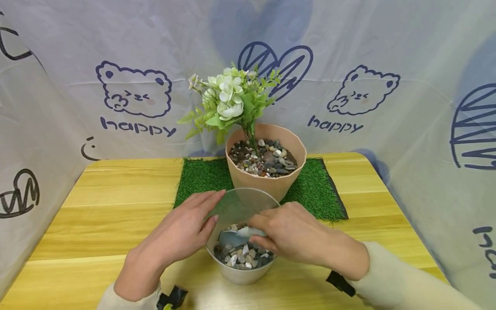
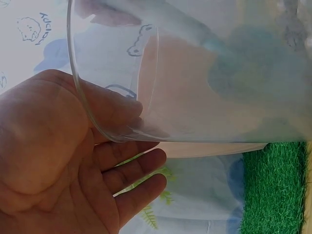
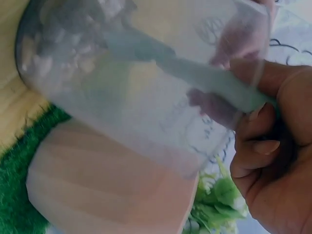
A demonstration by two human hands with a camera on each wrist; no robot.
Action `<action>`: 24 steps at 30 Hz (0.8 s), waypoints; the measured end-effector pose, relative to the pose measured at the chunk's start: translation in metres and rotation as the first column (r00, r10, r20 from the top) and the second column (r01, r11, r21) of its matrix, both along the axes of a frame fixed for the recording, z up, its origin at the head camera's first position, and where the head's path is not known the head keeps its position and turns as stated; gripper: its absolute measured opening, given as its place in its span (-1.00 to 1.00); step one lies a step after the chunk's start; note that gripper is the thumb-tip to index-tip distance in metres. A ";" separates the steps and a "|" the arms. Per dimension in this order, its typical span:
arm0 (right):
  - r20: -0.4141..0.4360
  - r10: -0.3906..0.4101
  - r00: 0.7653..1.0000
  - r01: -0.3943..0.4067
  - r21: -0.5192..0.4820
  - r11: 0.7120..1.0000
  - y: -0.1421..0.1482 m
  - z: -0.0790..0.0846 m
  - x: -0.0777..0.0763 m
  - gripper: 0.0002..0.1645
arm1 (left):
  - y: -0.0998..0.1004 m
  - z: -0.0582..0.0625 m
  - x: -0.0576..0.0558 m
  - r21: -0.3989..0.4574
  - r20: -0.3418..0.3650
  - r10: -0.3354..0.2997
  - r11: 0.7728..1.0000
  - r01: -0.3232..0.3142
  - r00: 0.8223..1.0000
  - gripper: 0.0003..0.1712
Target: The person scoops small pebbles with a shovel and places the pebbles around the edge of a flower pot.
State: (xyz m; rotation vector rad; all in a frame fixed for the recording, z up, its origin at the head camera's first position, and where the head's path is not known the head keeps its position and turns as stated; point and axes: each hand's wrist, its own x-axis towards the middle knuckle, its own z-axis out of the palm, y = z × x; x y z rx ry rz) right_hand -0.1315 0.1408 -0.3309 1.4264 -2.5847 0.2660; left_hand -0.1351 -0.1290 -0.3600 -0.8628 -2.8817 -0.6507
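A clear plastic bucket [image 1: 248,275] stands on the table with mixed pebbles [image 1: 246,257] in its bottom. My left hand [image 1: 186,228] holds its rim from the left; in the left wrist view the thumb [image 2: 119,105] overlaps the clear wall and the other fingers spread below it. My right hand [image 1: 290,230] grips the handle of a pale blue-green trowel [image 1: 232,237], whose blade is down among the pebbles. Through the cloudy wall, the trowel handle [image 3: 204,78] shows slanting into the bucket in the right wrist view. The blade's tip is hidden.
Behind the bucket, a peach flowerpot [image 1: 263,185] sits on a green turf mat [image 1: 317,193]. It contains stones [image 1: 267,161] and upright white artificial flowers [image 1: 230,99]. A printed cloth [image 1: 248,26] hangs around the wooden table [image 1: 116,206].
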 end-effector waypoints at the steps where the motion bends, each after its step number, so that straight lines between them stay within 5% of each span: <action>1: 0.006 -0.003 1.000 0.003 -0.001 1.000 0.001 0.003 0.000 -0.83 | 0.000 0.000 0.000 0.000 -0.003 0.000 1.000 0.000 1.000 -0.33; 9: -0.048 -0.186 0.981 0.189 0.060 0.980 0.009 0.007 0.000 -0.60 | 0.001 0.000 -0.001 -0.010 -0.034 -0.008 1.000 0.008 0.999 -0.33; 24: 0.197 -0.194 0.961 0.197 0.004 0.980 0.008 0.004 -0.001 -0.81 | 0.000 -0.001 0.000 -0.009 -0.020 -0.005 1.000 0.005 1.000 -0.33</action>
